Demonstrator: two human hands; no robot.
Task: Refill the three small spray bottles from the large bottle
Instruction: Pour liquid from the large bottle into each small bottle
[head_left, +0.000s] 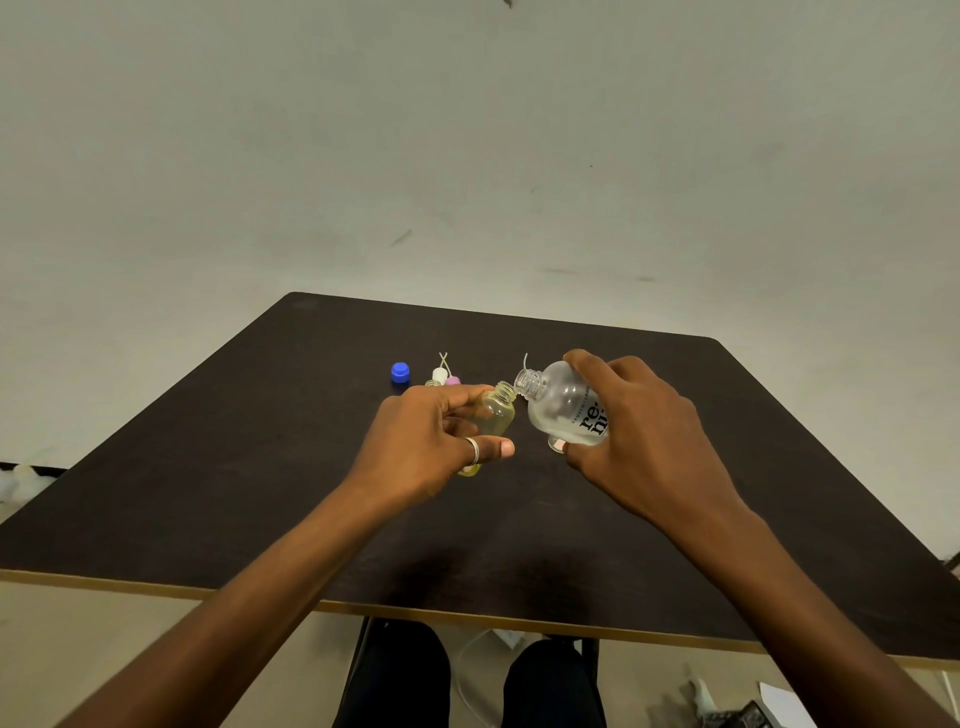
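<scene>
Frosted large bottle (557, 411) gripped and tilted by right hand (644, 434), its mouth just beside small yellow bottle (497, 417) the left hand (431, 441) held, blue cap (400, 372) lay behind

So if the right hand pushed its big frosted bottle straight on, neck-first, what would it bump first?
Probably the open mouth of the small clear yellowish bottle in the left hand; the large frosted plastic bottle in the right hand points there, though depth is unclear.
</scene>
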